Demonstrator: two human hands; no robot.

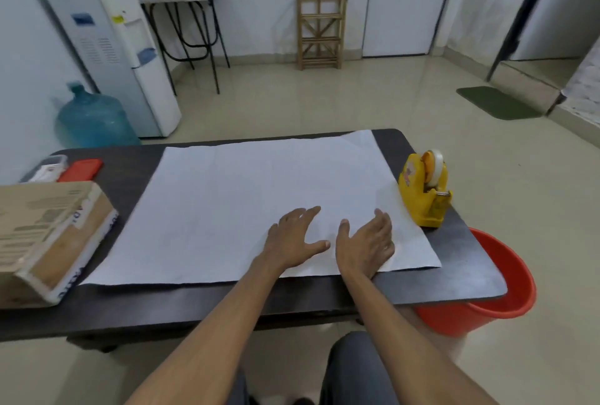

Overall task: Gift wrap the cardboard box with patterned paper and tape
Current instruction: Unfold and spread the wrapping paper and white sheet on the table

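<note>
Pressing open-palmed, both hands (pixel 331 242) flatten white paper (pixel 246 203) on the dark table (pixel 454 274), gripping nothing.

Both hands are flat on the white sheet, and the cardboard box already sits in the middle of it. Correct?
Not quite. The head view shows the cardboard box off the sheet, at the table's left end. Both the left hand and right hand do lie flat on the sheet.

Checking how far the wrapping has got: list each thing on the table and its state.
wrapping paper: spread flat, plain side up
cardboard box: closed, at the table's left end, off the paper
tape dispenser: upright, roll loaded, at the paper's right edge
left hand: open, palm down on the paper
right hand: open, on the paper
red case: lying flat beyond the box
</note>
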